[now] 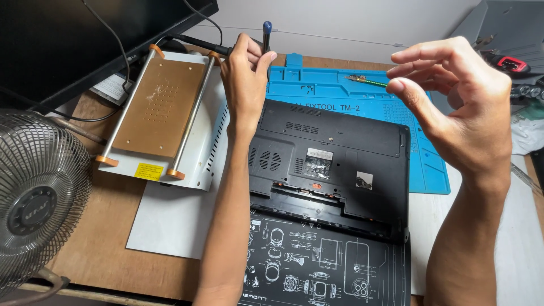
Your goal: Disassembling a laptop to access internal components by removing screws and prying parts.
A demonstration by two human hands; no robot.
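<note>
Gripping the screwdriver upright in left hand, right hand half-curled, empty at upper right; I'd steady the laptop.

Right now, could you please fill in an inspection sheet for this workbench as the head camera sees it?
Surface: wooden bench with a blue repair mat and a black printed mat.
Job's things: black laptop lying bottom up, its battery bay empty.
Clutter: heating plate station, desk fan, tweezers, red-handled tool.
Grips: left hand pinches a blue-capped screwdriver upright; right hand raised, fingers curled, nothing clearly seen in it.
Cables: black cables hang over the dark monitor.
Surroundings: pale wall behind the bench.
</note>
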